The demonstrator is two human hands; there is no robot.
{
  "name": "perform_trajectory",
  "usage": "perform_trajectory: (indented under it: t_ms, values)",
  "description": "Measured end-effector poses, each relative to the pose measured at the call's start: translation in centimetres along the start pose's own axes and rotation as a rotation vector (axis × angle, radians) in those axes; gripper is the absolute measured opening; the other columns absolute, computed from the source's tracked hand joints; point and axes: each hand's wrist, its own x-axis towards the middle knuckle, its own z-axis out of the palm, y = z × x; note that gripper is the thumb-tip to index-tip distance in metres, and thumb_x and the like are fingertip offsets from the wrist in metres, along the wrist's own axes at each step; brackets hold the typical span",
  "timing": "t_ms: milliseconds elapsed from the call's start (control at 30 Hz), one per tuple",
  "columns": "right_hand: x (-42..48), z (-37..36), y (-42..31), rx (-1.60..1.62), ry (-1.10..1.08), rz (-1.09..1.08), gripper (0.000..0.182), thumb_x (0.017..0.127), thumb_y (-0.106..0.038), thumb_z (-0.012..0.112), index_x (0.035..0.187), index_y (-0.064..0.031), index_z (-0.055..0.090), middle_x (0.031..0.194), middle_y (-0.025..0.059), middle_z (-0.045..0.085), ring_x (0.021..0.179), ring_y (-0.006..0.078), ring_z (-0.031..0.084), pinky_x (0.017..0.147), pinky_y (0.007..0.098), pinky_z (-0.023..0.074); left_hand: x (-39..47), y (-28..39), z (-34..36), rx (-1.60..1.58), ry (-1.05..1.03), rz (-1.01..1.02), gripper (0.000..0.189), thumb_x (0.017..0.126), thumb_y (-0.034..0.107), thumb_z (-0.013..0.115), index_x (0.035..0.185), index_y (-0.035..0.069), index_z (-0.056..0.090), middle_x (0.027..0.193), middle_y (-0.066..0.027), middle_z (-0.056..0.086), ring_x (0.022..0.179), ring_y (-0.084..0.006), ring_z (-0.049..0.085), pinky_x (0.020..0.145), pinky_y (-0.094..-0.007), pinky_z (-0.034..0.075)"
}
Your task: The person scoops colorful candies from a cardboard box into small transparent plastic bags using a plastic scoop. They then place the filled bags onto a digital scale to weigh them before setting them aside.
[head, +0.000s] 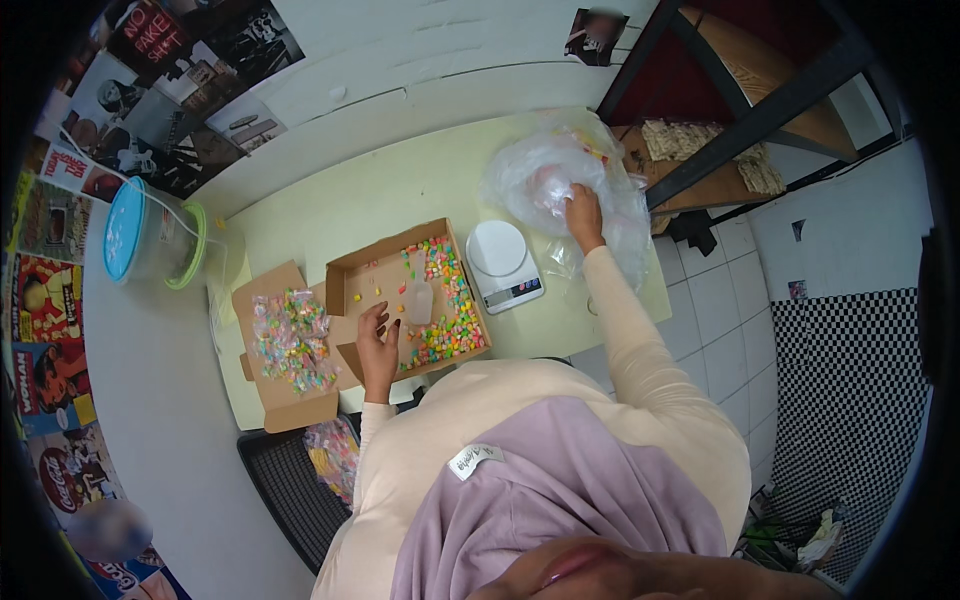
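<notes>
My left hand (379, 346) hovers by the open side of a cardboard box (334, 294), fingers apart and slightly curled, holding nothing. Inside the box, small multicoloured candies (457, 322) are heaped mostly along the right and near sides. A clear plastic scoop (421, 301) lies among them. My right hand (585, 216) reaches to a pile of clear plastic bags (525, 180) at the table's right end. Its fingertips touch the plastic; whether they grip it cannot be told. Between box and bags stands a white digital kitchen scale (498, 249) with a bare round platform.
Filled clear packets of candy (294, 337) lie on the box's cardboard flap (281, 414) at left. A blue-lidded plastic tub (127, 229) stands in the far left corner. A black chair (289, 495) holds more colourful packets (334, 457). A dark metal frame (757, 109) rises beyond the table's right end.
</notes>
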Motion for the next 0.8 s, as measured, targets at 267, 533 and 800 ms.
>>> perform_trajectory:
  t_ms: [267, 533, 800]
  values:
    - [1.7, -1.0, -1.9, 0.256, -0.098, 0.239, 0.024, 0.082, -0.004, 0.064, 0.106, -0.0042, 0.062, 0.090, 0.0141, 0.069, 0.089, 0.0317, 0.067, 0.077, 0.0412, 0.0516, -0.3, 0.2, -0.2, 0.055, -0.068, 0.016, 0.041, 0.086, -0.008, 0.057, 0.125, 0.001, 0.053, 0.119, -0.0132, 0.054, 0.106, -0.0249, 0.062, 0.089, -0.0344, 0.054]
    - [1.5, -4.5, -2.4, 0.175, 0.047, 0.140, 0.026, 0.081, -0.001, 0.062, 0.106, -0.0051, 0.063, 0.098, 0.0135, 0.068, 0.095, 0.0319, 0.063, 0.083, 0.0405, 0.0494, -1.3, -0.3, 0.2, -0.001, -0.049, 0.009, 0.041, 0.084, -0.006, 0.062, 0.123, 0.003, 0.056, 0.116, -0.0140, 0.055, 0.101, -0.0257, 0.062, 0.087, -0.0335, 0.052]
    - [0.6, -2.9, -3.1, 0.050, -0.055, -0.175, 0.028, 0.076, -0.001, 0.066, 0.102, -0.0097, 0.069, 0.107, 0.0083, 0.060, 0.104, 0.0288, 0.053, 0.090, 0.0400, 0.0445, -0.2, 0.6, 0.5, 0.046, -0.094, 0.036, 0.039, 0.086, -0.005, 0.062, 0.124, 0.001, 0.055, 0.116, -0.0125, 0.058, 0.103, -0.0236, 0.064, 0.086, -0.0324, 0.053]
